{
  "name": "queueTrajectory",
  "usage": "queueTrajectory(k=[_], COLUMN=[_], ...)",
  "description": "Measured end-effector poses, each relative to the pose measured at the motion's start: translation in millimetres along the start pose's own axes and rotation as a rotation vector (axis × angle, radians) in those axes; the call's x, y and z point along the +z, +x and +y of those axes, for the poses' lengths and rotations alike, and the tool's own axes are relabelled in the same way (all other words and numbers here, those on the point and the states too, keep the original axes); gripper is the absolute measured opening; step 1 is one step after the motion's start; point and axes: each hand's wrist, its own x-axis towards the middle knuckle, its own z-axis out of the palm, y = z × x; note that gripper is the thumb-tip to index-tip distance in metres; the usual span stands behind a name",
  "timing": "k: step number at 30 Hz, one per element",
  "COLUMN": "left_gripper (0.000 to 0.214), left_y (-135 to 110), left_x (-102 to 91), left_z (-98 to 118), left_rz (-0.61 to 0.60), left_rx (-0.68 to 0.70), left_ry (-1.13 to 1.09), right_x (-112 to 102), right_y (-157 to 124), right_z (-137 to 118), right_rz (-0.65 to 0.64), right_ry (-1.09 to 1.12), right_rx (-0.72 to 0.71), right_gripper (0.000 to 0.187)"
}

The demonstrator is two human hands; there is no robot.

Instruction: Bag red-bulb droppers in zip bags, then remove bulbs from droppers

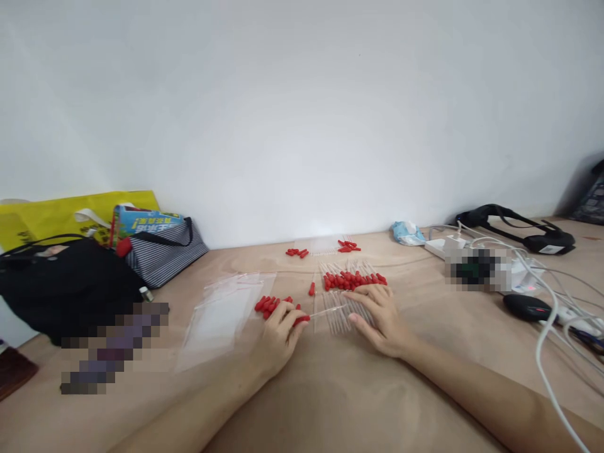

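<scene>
My left hand is closed on a red rubber bulb. A thin clear glass tube runs from this bulb to the right, so together they look like a dropper. My right hand hovers at the tube's far end, thumb and index finger apart, over a row of clear glass tubes. Behind it lies a row of assembled droppers with red bulbs. Loose red bulbs are heaped beside my left hand, partly hidden by it. A single red bulb lies between the groups.
Clear plastic zip bags lie left of my hands. More red-bulbed droppers lie near the wall. Bags, including a black one and a striped one, stand at left. White cables, a black mouse and a black headset occupy the right.
</scene>
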Motion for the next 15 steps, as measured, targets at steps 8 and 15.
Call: queueTrajectory(k=[8, 15], left_gripper=[0.014, 0.02], left_y=[1, 2], left_x=[6.9, 6.7], left_z=[7, 5], left_rz=[0.007, -0.01], left_rx=[0.116, 0.192], left_ry=[-0.044, -0.014], right_x=[12, 14], right_y=[5, 4], right_z=[-21, -20], right_rz=[-0.027, -0.002], right_ry=[-0.086, -0.021], right_rx=[-0.2, -0.25], right_gripper=[0.02, 0.017])
